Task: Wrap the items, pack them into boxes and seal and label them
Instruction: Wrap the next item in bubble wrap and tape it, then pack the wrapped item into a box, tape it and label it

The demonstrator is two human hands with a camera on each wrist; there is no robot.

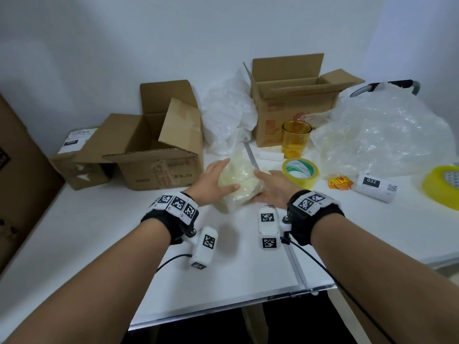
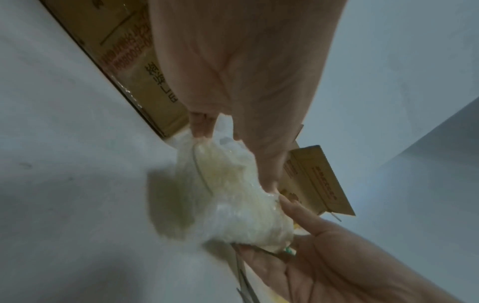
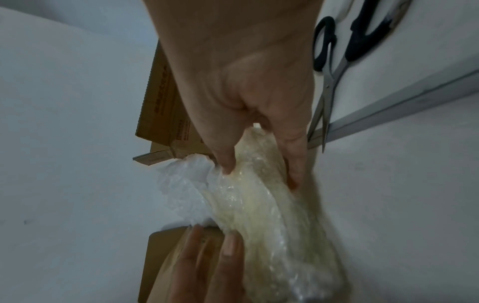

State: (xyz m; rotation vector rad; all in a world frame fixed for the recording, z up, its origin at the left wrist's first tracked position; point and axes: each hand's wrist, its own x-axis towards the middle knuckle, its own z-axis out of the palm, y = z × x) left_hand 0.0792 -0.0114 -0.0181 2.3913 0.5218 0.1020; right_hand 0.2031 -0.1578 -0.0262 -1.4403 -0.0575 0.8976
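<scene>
A bundle wrapped in bubble wrap (image 1: pixel 239 187), yellowish inside, lies on the white table (image 1: pixel 99 239) in front of me. My left hand (image 1: pixel 223 175) grips its left side, thumb on top and fingers curled over the far edge. From the right, my right hand (image 1: pixel 263 184) grips it with the thumb on top and the fingers underneath. In the left wrist view my left hand (image 2: pixel 233 160) pinches the wrap of the bundle (image 2: pixel 233 205). The right wrist view has my right hand (image 3: pixel 259 176) pinching the bundle (image 3: pixel 272 215). What the wrap holds is hidden.
An open cardboard box (image 1: pixel 159 150) stands left of the bundle, another open box (image 1: pixel 293 100) at the back. An amber glass cup (image 1: pixel 295 139), a tape roll (image 1: pixel 300 172), red stickers (image 1: pixel 340 183), a label roll (image 1: pixel 375 187) and loose bubble wrap (image 1: pixel 387 137) lie to the right. Scissors (image 3: pixel 334 61) lie near my right wrist.
</scene>
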